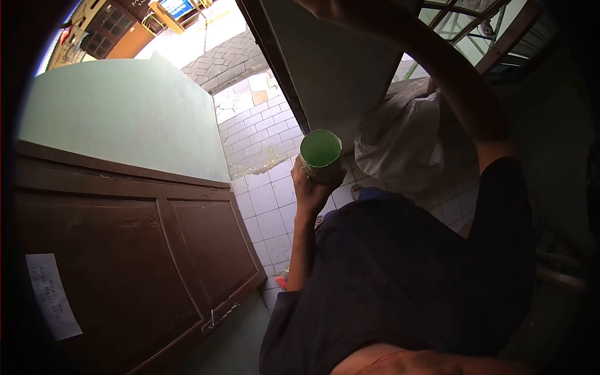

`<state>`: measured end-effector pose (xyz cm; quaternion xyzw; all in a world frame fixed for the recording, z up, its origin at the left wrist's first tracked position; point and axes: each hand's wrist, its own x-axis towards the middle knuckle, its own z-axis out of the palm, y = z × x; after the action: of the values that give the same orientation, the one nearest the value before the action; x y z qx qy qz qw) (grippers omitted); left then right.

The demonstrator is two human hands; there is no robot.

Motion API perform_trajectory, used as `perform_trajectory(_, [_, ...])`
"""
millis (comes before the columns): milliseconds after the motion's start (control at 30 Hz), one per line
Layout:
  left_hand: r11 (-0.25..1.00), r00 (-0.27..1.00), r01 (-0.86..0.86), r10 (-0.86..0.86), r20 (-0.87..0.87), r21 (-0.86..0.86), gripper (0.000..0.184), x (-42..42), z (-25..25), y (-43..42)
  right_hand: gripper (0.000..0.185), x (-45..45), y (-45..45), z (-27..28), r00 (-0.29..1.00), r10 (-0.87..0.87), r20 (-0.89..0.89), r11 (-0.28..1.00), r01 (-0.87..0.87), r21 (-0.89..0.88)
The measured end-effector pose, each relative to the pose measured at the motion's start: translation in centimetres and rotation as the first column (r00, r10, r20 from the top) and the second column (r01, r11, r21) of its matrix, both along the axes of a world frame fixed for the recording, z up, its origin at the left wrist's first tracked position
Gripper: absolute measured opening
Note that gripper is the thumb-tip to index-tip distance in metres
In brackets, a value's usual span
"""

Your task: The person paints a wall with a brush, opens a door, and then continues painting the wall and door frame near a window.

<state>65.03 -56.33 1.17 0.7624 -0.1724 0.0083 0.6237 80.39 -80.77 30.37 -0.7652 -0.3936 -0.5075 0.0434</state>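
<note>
My left hand [314,185] is wrapped round a cup [320,150] with a green inside and a whitish rim. The cup's open mouth faces up toward me, and I cannot make out how full it is. My right arm reaches up and across to the top edge of the view. There my right hand [331,9] is cut off and dark, beside the upper part of a dark wall [334,69]. Its fingers do not show, nor does anything it may hold.
A brown wooden door [119,250] with a paper note [54,294] stands open at left, by a pale green wall [125,112]. White tiles [265,200] cover the floor. A whitish sack [400,140] and a glazed window [462,37] are at right.
</note>
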Motion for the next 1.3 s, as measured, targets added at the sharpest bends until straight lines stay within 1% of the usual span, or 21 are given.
perform_trajectory(33, [1.000, 1.000, 0.002, -0.002, -0.001, 0.000, 0.071, 0.1, -0.1, 0.0, 0.012, -1.1, 0.4, 1.2, 0.989, -0.048, 0.142, 0.999, 0.046, 0.022])
perform_trajectory(100, [1.000, 1.000, -0.013, 0.013, -0.004, -0.015, 0.070, 0.1, -0.2, -0.1, 0.013, -1.4, 0.5, -0.2, 0.989, -0.005, 0.147, 0.998, -0.004, 0.061])
perform_trajectory(167, [1.000, 1.000, -0.017, 0.017, -0.016, -0.014, 0.069, -0.1, 0.0, 0.1, 0.015, -1.0, 0.3, -4.3, 0.985, -0.160, 0.065, 0.973, 0.169, -0.160])
perform_trajectory(200, [1.000, 1.000, -0.018, 0.017, -0.023, -0.014, 0.068, 0.0, 0.1, 0.1, 0.019, -1.1, 0.6, -6.8, 0.930, -0.230, 0.287, 0.927, 0.299, -0.228])
perform_trajectory(267, [0.999, 0.999, -0.008, 0.006, -0.036, -0.051, 0.067, -0.1, 0.1, 0.0, 0.019, -0.5, 0.7, -13.9, 0.912, -0.310, 0.270, 0.866, 0.388, -0.316])
perform_trajectory(400, [0.999, 0.999, -0.013, 0.011, -0.041, -0.045, 0.067, -0.2, -0.2, 0.5, 0.008, -2.7, 1.4, -25.1, 0.940, -0.288, -0.184, 0.873, 0.179, -0.453])
perform_trajectory(433, [0.999, 0.999, -0.012, 0.010, -0.037, -0.046, 0.067, -0.3, -0.3, 0.7, 0.008, -2.9, 1.0, -26.0, 0.940, -0.289, -0.180, 0.873, 0.182, -0.453])
perform_trajectory(500, [0.999, 0.999, -0.033, 0.033, -0.016, -0.005, 0.067, -0.4, -0.4, 0.8, 0.005, -2.8, 0.1, -26.6, 0.775, -0.038, -0.631, 0.980, -0.096, -0.177])
perform_trajectory(600, [0.996, 0.999, -0.014, 0.011, -0.039, -0.092, 0.067, -0.5, -0.3, 0.5, 0.007, -0.1, -2.4, -20.7, 0.718, 0.095, -0.690, 0.995, -0.055, 0.081])
perform_trajectory(667, [0.996, 1.000, -0.001, -0.001, -0.024, -0.089, 0.066, -0.4, -0.2, 0.6, 0.007, -0.4, -3.2, -11.3, 0.823, 0.075, -0.563, 0.995, -0.021, 0.102])
perform_trajectory(733, [0.996, 1.000, 0.014, -0.015, -0.016, -0.086, 0.066, -0.3, 0.0, 0.4, 0.029, -0.4, -4.7, -4.7, 0.983, -0.064, -0.169, 0.995, 0.051, -0.082])
perform_trajectory(800, [0.997, 1.000, 0.019, -0.019, -0.006, -0.078, 0.066, -0.4, 0.2, 0.3, 0.023, -2.4, -4.4, 1.3, 0.990, -0.105, -0.095, 0.994, 0.104, -0.015])
perform_trajectory(867, [0.996, 1.000, 0.017, -0.018, -0.015, -0.085, 0.066, -0.4, 0.0, 0.1, 0.016, -3.7, -4.1, 2.5, 0.989, -0.149, -0.011, 0.987, 0.150, 0.050])
perform_trajectory(933, [0.995, 1.000, 0.013, -0.015, -0.020, -0.095, 0.066, -0.4, -0.3, -0.1, 0.020, -4.3, -4.0, 1.6, 0.863, -0.268, 0.428, 0.949, 0.313, -0.038])
perform_trajectory(967, [0.996, 1.000, 0.014, -0.015, -0.020, -0.088, 0.066, -0.4, -0.5, -0.1, 0.020, -3.9, -4.2, -0.5, 0.862, -0.268, 0.430, 0.948, 0.315, -0.040])
perform_trajectory(1033, [0.997, 1.000, 0.017, -0.019, -0.020, -0.077, 0.066, -0.3, -0.6, 0.0, 0.030, -2.2, -4.7, -8.9, 0.868, -0.397, 0.299, 0.855, 0.468, -0.223])
perform_trajectory(1100, [0.999, 1.000, 0.011, -0.011, -0.001, -0.047, 0.065, -0.3, -0.4, -0.1, 0.020, -2.2, -4.2, -17.0, 0.849, -0.412, 0.332, 0.817, 0.505, -0.277])
perform_trajectory(1167, [0.997, 1.000, 0.025, -0.026, -0.010, -0.070, 0.065, -0.3, -0.5, -0.2, 0.021, -3.1, -4.3, -24.0, 0.918, -0.382, 0.105, 0.819, 0.389, -0.421])
perform_trajectory(1233, [0.995, 0.999, 0.042, -0.044, -0.016, -0.089, 0.064, -0.3, -0.6, -0.2, 0.021, -4.1, -4.2, -28.3, 0.900, -0.272, -0.341, 0.933, 0.159, -0.323])
perform_trajectory(1267, [0.994, 0.999, 0.042, -0.044, -0.012, -0.098, 0.064, -0.3, -0.6, -0.1, 0.021, -4.2, -4.8, -28.7, 0.901, -0.276, -0.336, 0.933, 0.167, -0.320])
perform_trajectory(1300, [0.993, 0.999, 0.042, -0.043, -0.007, -0.108, 0.064, -0.1, -0.6, -0.2, 0.020, -4.0, -5.6, -29.0, 0.830, -0.234, -0.506, 0.962, 0.122, -0.244])
